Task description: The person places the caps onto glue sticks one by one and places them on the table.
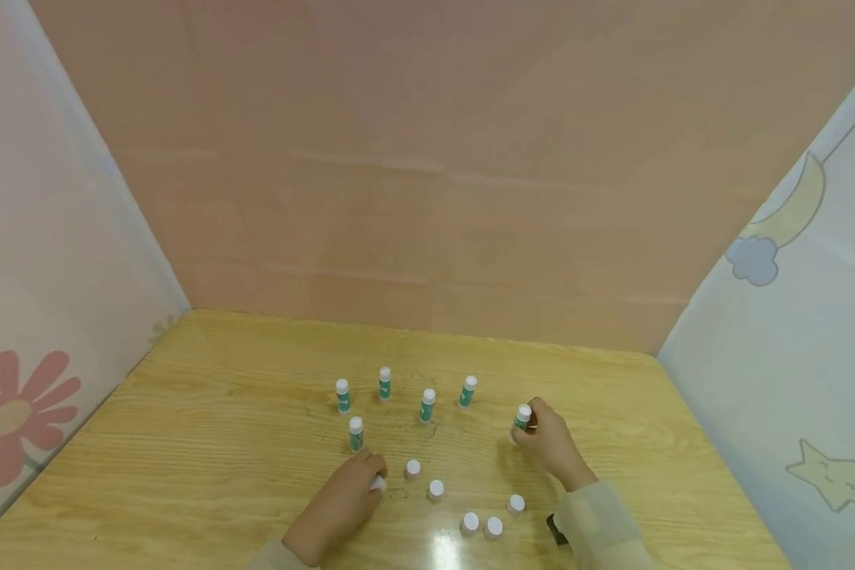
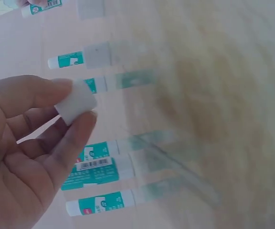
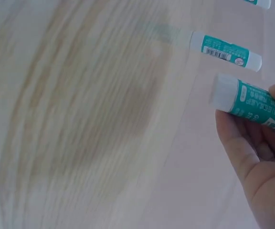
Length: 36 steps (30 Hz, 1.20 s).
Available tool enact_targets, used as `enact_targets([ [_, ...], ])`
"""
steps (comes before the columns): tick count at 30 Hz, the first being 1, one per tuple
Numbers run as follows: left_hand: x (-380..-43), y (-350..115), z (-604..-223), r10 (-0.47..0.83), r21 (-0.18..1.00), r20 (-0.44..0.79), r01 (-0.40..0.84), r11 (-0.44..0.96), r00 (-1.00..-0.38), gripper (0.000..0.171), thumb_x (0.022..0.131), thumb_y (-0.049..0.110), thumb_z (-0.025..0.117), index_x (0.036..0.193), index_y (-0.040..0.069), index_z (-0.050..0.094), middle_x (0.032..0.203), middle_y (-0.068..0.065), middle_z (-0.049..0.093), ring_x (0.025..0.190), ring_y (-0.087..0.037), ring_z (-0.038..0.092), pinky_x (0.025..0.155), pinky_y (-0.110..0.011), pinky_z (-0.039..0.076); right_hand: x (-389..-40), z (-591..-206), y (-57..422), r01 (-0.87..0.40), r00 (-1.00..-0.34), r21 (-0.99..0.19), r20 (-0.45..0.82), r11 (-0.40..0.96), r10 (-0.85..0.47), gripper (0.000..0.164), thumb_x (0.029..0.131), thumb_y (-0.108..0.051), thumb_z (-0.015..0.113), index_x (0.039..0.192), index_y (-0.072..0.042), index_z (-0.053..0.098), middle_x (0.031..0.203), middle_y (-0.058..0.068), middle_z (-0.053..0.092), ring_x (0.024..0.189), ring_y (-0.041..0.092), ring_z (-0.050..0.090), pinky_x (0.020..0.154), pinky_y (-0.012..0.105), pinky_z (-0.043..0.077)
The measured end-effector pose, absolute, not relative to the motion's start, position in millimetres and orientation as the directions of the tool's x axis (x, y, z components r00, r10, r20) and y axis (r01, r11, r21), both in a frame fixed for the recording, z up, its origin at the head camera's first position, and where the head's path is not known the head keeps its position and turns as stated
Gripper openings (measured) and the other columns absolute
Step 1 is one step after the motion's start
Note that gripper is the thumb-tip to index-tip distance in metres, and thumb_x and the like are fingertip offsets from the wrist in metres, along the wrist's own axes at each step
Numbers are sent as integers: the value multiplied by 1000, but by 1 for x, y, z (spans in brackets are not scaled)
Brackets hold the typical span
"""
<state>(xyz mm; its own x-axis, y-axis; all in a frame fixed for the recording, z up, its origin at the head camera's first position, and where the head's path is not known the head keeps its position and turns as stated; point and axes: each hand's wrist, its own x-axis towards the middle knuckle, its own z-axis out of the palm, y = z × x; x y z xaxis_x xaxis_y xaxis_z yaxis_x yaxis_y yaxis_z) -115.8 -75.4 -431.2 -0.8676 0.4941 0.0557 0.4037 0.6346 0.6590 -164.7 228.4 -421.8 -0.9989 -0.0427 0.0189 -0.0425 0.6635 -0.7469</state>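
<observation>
Between thumb and fingertips, my left hand [image 1: 345, 495] pinches a small white cap [image 2: 76, 103] above the table. It is just in front of a standing glue stick [image 1: 356, 435]. My right hand [image 1: 554, 450] grips another glue stick [image 3: 259, 106], green-labelled with white ends, held nearly upright at the right of the group. Several more glue sticks stand on the table, among them a middle one [image 1: 427, 406] and one further right [image 1: 467, 392]. Loose white caps lie between the hands, including a near cap [image 1: 470, 522] and a cap close to my left hand [image 1: 413, 469].
The wooden table [image 1: 207, 443] meets a plain pinkish-brown backdrop [image 1: 427, 237] at its far edge. Printed side panels stand left and right, with a flower [image 1: 10, 416] and a star [image 1: 822, 475]. A small dark object [image 1: 557, 530] lies beside my right sleeve.
</observation>
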Motion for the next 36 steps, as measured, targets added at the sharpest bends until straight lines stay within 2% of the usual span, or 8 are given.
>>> enact_targets([
  [10, -112, -72, -422, 440, 743, 89, 353, 569, -894, 15, 78, -2, 59, 93, -1, 55, 90, -3, 47, 86, -24, 54, 72, -29, 47, -156, -412, 220, -59, -998, -770, 45, 635, -38, 23, 78, -1, 59, 98, 4, 50, 92, 10, 54, 86, 26, 55, 71, 32, 49],
  [17, -116, -69, -420, 408, 805, 143, 346, 481, -902, 13, 82, 4, 56, 95, 4, 54, 94, 1, 46, 91, -18, 49, 78, -23, 44, -152, -402, 220, -139, -990, -761, 130, 634, -61, 25, 78, 1, 59, 101, 4, 51, 94, 9, 53, 88, 23, 52, 77, 33, 46],
  [24, -118, -65, -419, 376, 824, 245, 397, 405, -894, 17, 79, 0, 59, 95, 1, 54, 94, -2, 50, 89, -19, 51, 77, -19, 44, -150, -403, 220, -151, -988, -765, 133, 626, -75, 23, 78, -1, 61, 99, 3, 52, 92, 6, 52, 88, 20, 50, 78, 32, 45],
  [31, -119, -61, -415, 338, 849, 284, 399, 346, -897, 19, 78, 2, 61, 95, 2, 52, 97, -4, 51, 90, -21, 52, 77, -19, 44, -145, -402, 216, -230, -970, -734, 227, 639, -88, 25, 75, 1, 63, 98, 4, 53, 90, 6, 53, 86, 21, 52, 75, 32, 46],
  [36, -116, -61, -411, 318, 832, 322, 426, 355, -892, 19, 77, 0, 62, 94, 2, 52, 97, -4, 52, 88, -20, 53, 76, -20, 45, -143, -402, 212, -296, -951, -731, 284, 615, -120, 24, 74, 2, 65, 96, 2, 55, 89, 4, 53, 84, 19, 52, 75, 32, 47],
])
